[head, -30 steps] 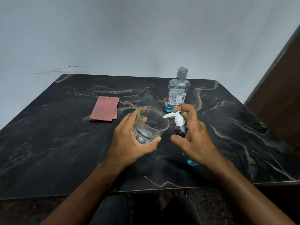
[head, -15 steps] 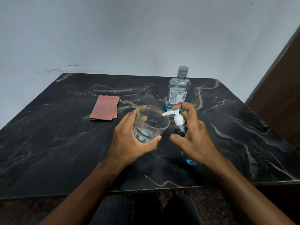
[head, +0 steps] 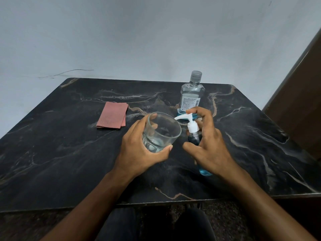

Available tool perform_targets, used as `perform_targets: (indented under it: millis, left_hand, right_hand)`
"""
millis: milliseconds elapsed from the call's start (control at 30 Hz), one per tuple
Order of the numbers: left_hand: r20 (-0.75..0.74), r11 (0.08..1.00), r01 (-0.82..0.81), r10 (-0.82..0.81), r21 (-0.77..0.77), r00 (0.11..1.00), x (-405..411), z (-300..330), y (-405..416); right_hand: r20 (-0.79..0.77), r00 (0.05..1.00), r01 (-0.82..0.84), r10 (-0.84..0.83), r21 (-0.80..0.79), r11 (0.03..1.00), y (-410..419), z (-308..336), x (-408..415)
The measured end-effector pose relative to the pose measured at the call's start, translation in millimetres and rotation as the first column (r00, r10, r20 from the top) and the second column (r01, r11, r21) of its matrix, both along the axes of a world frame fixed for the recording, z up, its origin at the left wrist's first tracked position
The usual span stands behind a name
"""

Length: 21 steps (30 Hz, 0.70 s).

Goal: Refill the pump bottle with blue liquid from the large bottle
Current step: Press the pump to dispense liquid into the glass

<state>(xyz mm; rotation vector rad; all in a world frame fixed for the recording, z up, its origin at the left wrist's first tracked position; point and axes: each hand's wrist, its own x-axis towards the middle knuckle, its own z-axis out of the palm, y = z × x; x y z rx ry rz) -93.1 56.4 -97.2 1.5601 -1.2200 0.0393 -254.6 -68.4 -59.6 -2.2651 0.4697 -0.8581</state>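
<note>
Black marble-patterned table (head: 57, 153) with pale and tan veining, set against a plain grey-white wall; dark brown panel at the right edge of view.

Pump bottle (head: 195, 138): held above the table near its middle, right of centre. Long axis tilted, base toward the person and to the right, head away and upward. White pump spout points left, its tip over the rim of the glass (head: 160, 132). Body clear with a dark tint up top; blue liquid visible at the base, which shows below the palm.

Right hand (head: 210, 145) wraps the pump bottle, thumb along the near side, fingers curled over the far side, index finger resting on the pump head. Firm closed hold.

Left hand (head: 139, 150) cradles the glass from below and the left, thumb across the near wall, fingers on the far wall. Glass tilted, mouth facing up and toward the spout. Clear tumbler; a little pale liquid seems to sit at the bottom, hard to be sure.

Large bottle (head: 191, 96): upright at the back right of the table, just behind the right hand's fingers, grey cap on. Clear, white label, only a shallow blue layer left at the bottom.

Folded pink cloth (head: 112, 116) lies flat at back left, well apart from the hands.

Open table to the left and front left; right side also bare out to the edge. Near edge close under the forearms.
</note>
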Motion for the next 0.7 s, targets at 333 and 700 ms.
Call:
perform_targets:
  millis: [333, 700]
  left_hand:
    - [0.000, 1.000, -0.002, 0.002, 0.004, 1.000, 0.8, -1.0, -0.5]
    - [-0.001, 1.000, -0.003, 0.003, 0.002, 1.000, 1.2, -1.5, -0.6]
  right_hand:
    - [-0.008, 1.000, 0.000, 0.000, -0.014, 1.000, 0.9, 1.1, -1.3]
    - [-0.012, 1.000, -0.018, 0.017, -0.023, 1.000, 1.8, 3.9, -2.4]
